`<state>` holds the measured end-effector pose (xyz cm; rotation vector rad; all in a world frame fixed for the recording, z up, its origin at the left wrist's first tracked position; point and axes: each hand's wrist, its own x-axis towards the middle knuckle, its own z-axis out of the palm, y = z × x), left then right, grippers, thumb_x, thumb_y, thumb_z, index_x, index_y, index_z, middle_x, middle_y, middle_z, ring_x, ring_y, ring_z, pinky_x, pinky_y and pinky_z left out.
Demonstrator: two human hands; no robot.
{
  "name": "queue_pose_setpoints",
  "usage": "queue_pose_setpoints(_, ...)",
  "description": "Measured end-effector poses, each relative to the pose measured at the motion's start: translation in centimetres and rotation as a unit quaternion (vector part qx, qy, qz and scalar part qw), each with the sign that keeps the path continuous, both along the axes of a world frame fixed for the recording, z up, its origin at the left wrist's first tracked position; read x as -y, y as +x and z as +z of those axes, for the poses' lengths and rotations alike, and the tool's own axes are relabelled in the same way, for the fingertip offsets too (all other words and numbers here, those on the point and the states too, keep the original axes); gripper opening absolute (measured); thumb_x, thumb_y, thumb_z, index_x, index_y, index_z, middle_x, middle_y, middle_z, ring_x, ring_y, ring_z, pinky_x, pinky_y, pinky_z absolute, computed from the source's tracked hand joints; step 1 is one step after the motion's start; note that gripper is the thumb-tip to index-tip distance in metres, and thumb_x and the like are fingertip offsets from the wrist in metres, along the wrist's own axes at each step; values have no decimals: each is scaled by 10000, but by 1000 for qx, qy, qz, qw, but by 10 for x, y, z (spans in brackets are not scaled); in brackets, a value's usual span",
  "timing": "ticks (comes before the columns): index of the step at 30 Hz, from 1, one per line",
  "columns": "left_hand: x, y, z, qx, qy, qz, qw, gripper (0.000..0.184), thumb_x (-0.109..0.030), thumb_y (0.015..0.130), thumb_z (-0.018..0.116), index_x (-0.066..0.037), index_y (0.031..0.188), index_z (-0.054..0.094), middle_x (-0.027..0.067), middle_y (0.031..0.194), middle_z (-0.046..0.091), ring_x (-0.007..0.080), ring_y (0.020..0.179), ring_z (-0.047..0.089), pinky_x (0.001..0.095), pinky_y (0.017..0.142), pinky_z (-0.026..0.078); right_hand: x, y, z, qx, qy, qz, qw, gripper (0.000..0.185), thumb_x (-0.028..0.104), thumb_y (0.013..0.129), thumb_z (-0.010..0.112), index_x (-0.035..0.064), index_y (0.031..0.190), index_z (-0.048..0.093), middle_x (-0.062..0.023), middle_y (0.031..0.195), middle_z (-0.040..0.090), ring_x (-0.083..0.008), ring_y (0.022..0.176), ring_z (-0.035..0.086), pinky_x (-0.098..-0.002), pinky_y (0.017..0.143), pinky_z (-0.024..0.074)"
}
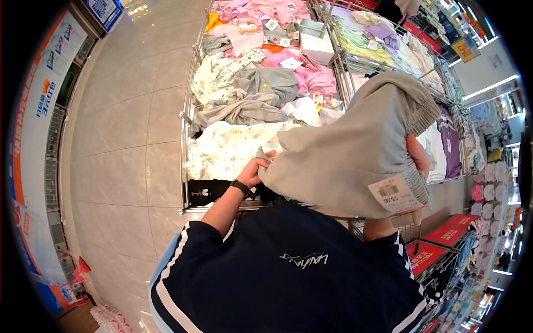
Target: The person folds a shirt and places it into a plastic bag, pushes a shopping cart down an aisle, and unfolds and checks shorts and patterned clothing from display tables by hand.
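A pair of grey trousers (338,150) with a gathered elastic waistband is stretched sideways in front of my chest. My left hand (256,171), with a black band on its wrist, pinches a corner of the cloth at the left end. At the waistband end, my right hand (417,157) grips the garment, its fingers partly hidden by the fabric. A white price tag (393,192) with a barcode hangs at the lower right of the trousers. Just beyond my left hand lies a white printed garment (227,150) on the display.
A metal-railed display table (185,150) holds piled pink, white and grey clothes. More folded clothes (383,39) fill a rack on the right. Tiled floor (116,133) runs along the left, beside a printed wall panel (39,111). Red signs (430,256) stand at the lower right.
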<state>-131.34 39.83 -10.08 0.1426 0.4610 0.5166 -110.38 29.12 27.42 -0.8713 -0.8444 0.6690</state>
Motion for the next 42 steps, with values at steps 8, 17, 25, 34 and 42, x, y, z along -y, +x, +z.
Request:
queue_pose_setpoints(8,-9,33,34,153,-86,-20,984,730,-573,939,467,18,1367,443,179,1349,524,330,1231,510,450,1064,390,8,-5,12,20,43,34,998,396,158,938,506,-83,1250,537,-263,1216,586,-313,1082,622,-407,973,488)
queue_pose_setpoints(17,-6,42,17,39,-4,-80,996,507,-402,974,504,11,1266,544,132,1239,606,237,1110,598,389,971,478,18,-8,20,28,87,80,993,414,145,907,521,-73,1258,534,-251,1219,590,-313,1083,622,-412,989,471)
queue_pose_setpoints(25,-6,37,28,-36,68,-98,992,316,-120,902,589,28,1181,587,125,1107,657,192,988,646,325,868,528,9,-13,21,9,81,126,989,434,135,879,534,-64,1266,532,-240,1222,593,-313,1084,622,-416,1003,456)
queue_pose_setpoints(34,-90,-110,30,-186,62,314,929,261,-97,819,639,-46,1070,586,48,1003,601,207,953,592,352,890,486,-31,-1,4,-145,-23,222,964,461,122,848,549,-54,1274,529,-228,1224,596,-313,1085,622,-420,1019,440)
queue_pose_setpoints(42,-79,-176,68,-373,169,200,890,141,-187,780,585,-47,776,600,35,605,525,168,543,514,288,530,423,-31,33,-56,-226,-264,210,914,513,109,810,541,-50,1296,496,-174,1193,617,-284,1069,623,-398,985,473)
